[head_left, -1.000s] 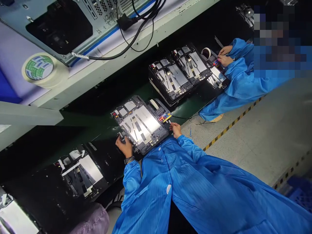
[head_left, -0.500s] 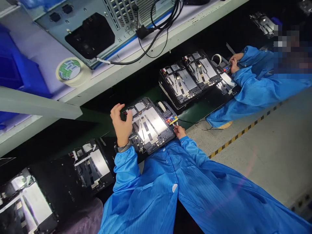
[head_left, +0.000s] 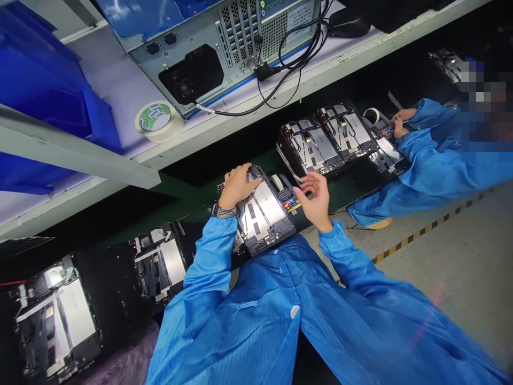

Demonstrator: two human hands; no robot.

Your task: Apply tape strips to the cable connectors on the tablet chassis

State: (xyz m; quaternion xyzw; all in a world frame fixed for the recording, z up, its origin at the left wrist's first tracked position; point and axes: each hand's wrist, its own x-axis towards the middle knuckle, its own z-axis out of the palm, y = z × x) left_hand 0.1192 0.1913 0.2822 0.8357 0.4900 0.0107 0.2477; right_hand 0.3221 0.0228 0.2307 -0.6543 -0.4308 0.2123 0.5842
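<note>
My left hand [head_left: 239,186] lies with spread fingers over the upper left part of an opened tablet-like device [head_left: 266,206], which shows a silver plate, dark strips and small boards. To its right, my right hand [head_left: 317,202] is raised with curled fingers and the thumb close to the index finger. A thin pale strip shows by those fingertips; whether it is tape or the edge of the stack behind, I cannot tell. Just left of that hand stands a tape dispenser [head_left: 285,195] with a white roll and coloured buttons, partly hidden behind the device.
Stacked opened devices [head_left: 312,147] stand beyond, near a co-worker's hands [head_left: 402,122] and another tape roll [head_left: 371,115]. More devices [head_left: 160,262] lie at left. A shelf above bears a computer case [head_left: 236,48], cables, a tape roll [head_left: 158,120] and blue bins [head_left: 96,112].
My left hand has come down from the air onto the device. My right hand has risen from the dispenser's front to beside it. The whole view has shifted.
</note>
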